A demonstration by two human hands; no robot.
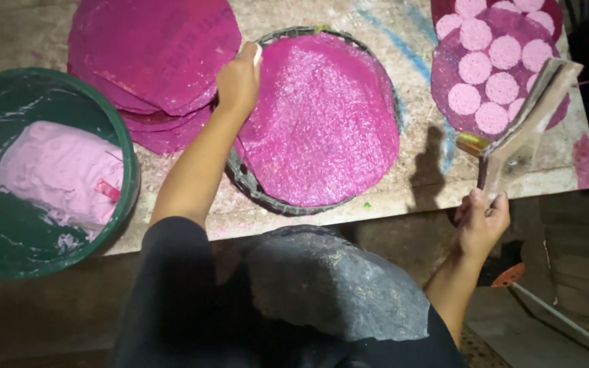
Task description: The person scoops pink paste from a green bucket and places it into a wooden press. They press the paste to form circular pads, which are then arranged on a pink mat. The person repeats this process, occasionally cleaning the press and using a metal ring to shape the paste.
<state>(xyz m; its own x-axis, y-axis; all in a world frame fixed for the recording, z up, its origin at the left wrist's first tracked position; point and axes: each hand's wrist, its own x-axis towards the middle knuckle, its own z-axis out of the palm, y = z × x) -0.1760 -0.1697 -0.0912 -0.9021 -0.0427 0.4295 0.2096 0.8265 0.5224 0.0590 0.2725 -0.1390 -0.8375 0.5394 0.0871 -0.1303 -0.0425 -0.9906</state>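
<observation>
The left hand [238, 80] pinches the upper left edge of a wet, glittering magenta round sheet [322, 123], fingers curled closed on it. That sheet lies on a round dark woven tray [245, 178] in the middle of the worn wooden table [403, 184]. The right hand [480, 221] grips the bottom end of a flat translucent plastic scraper [523, 126], held upright at the table's near edge. A stack of magenta discs [151, 61] lies left of the tray, and a green bucket of pale pink paste [42, 170] stands further left.
</observation>
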